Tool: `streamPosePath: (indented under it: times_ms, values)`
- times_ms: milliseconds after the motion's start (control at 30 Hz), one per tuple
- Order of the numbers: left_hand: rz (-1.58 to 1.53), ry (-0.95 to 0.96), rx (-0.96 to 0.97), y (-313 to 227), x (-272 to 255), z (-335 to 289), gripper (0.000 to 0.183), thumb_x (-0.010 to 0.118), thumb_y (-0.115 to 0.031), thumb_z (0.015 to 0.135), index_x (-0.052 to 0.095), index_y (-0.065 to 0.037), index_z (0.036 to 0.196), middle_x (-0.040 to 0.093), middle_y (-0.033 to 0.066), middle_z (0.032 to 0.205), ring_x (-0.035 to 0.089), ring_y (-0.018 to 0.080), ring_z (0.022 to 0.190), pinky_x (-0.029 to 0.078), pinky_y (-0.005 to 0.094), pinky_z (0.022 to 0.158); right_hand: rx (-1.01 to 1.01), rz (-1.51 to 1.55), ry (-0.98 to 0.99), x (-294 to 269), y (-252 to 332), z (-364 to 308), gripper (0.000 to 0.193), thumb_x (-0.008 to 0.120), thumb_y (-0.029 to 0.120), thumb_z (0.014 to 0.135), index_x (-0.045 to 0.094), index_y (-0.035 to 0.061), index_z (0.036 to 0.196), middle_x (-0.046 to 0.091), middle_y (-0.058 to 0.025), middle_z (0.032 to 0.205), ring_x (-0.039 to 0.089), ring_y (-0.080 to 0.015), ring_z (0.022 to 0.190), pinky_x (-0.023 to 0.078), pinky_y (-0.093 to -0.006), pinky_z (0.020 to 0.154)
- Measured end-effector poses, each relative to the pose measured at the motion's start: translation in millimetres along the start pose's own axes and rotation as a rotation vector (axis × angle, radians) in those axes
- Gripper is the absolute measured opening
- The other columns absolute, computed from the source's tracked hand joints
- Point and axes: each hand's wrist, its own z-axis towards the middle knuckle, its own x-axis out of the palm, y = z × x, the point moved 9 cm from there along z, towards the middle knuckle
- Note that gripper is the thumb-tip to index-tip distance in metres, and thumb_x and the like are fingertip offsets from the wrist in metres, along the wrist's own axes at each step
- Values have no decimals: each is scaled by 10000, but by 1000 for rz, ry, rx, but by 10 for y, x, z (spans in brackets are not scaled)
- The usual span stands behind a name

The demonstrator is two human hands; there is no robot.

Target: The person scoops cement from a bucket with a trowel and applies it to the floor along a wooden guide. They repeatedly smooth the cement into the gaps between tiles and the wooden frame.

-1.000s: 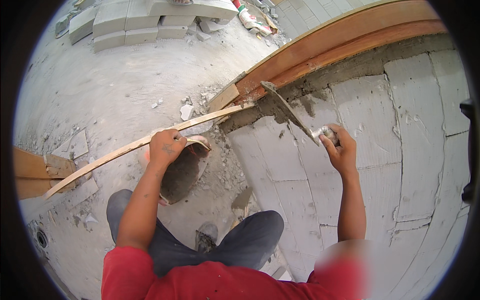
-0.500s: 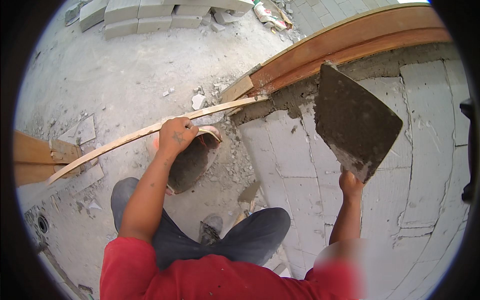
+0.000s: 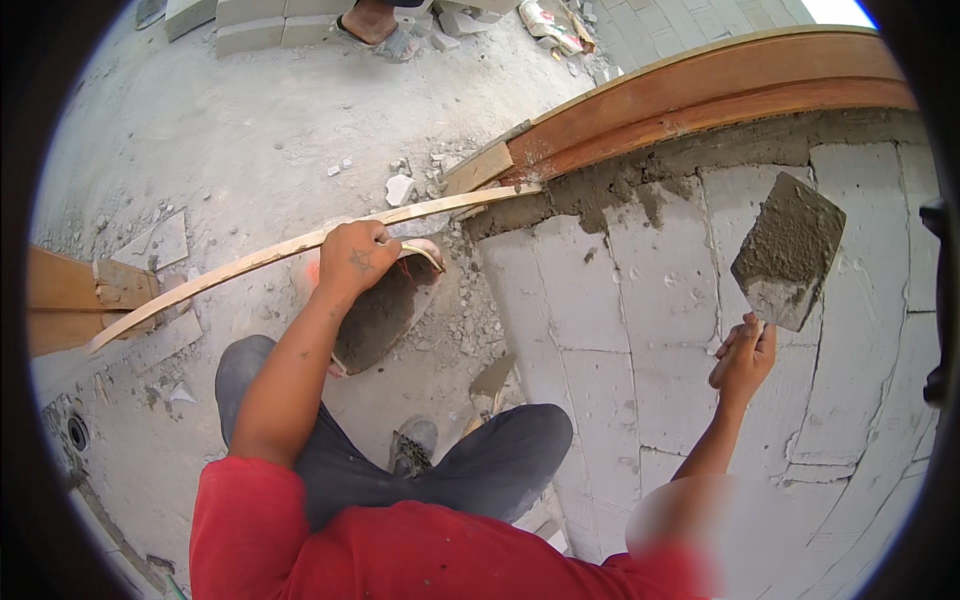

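Biggest from where I stand is one wall (image 3: 670, 395) of pale grey blocks, mortar smeared dark along its upper edge. Against that edge runs one reddish-brown wooden frame (image 3: 720, 95). One thin, pale strip (image 3: 240, 262) of wood stretches leftward from the frame's lower end. Just below the strip is one bucket (image 3: 385, 310), pinkish outside, grey and grimy within.

Then the one trowel (image 3: 788, 250): a broad, four-sided blade, tilted, most of its face coated in mortar (image 3: 797, 225) that looks dark, wet and lumpy, with a paler, thinly smeared patch near the handle.

Smallest are the two hands. The right hand (image 3: 743, 362) is wrapped round the trowel's handle, the blade rising just beyond the fingers, in front of the wall; I can't tell whether it touches the blocks. The left hand (image 3: 355, 258) is closed on the bucket's upper edge, beside the strip, well apart from the trowel.
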Motion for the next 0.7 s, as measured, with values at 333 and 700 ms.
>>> streamPosePath:
  times_ms: [333,700]
  values:
    - [-21,55,-20,-33,-10,5,301,642,-342,755,767,-79,832,704,182,762,685,364,728,534,432,708,757,347,813,1652,-722,-1457,245,639,227,918,555,22,1023,601,-85,707,580,-178,518,466,-297,499]
    - [-54,90,-40,-115,-35,-31,286,624,-290,758,775,-71,863,710,177,777,688,326,725,524,389,708,270,-8,496,1759,-855,-1161,316,620,241,891,600,-26,1058,676,-207,741,688,-272,604,532,-395,612]
